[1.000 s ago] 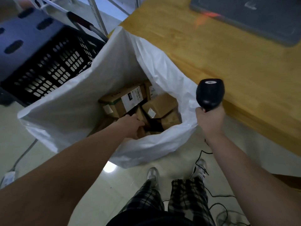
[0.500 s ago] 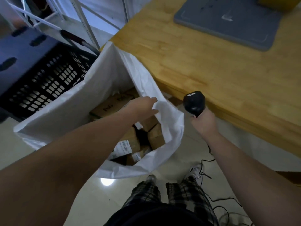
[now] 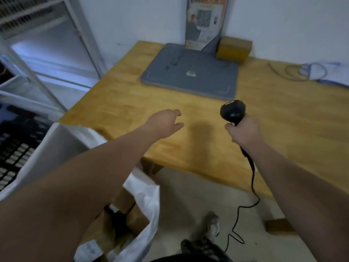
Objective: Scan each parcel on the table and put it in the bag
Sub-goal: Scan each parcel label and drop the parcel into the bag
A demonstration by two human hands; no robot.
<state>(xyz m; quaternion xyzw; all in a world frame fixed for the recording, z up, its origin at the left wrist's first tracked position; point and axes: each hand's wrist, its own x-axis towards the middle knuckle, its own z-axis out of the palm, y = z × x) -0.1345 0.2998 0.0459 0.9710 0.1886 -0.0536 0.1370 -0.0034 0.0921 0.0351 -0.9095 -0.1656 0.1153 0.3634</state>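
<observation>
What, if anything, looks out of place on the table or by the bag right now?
Nothing spilled or damaged. The cord of the scanner in the right hand loops loose on the floor by the shoe, a possible snag. One parcel sits at the far edge of the table.

table (image 3: 283, 120) was honey-yellow wood with plank grain; mat (image 3: 198, 80) on it was flat grey with one small pale mark. parcel (image 3: 233, 49) at the back was brown cardboard. scanner (image 3: 233, 112) and its cable (image 3: 253, 186) were black. bag (image 3: 54, 144) was white, boxes (image 3: 137, 218) inside it brown, label (image 3: 88, 250) white. crate (image 3: 13, 148) was black with a grid of slots showing pale. trousers (image 3: 200, 248) were dark-and-light check, shoe (image 3: 212, 225) grey. wall (image 3: 283, 25) and shelf frame (image 3: 37, 80) were white, floor (image 3: 188, 190) pale beige-grey, poster (image 3: 204, 21) orange and grey
</observation>
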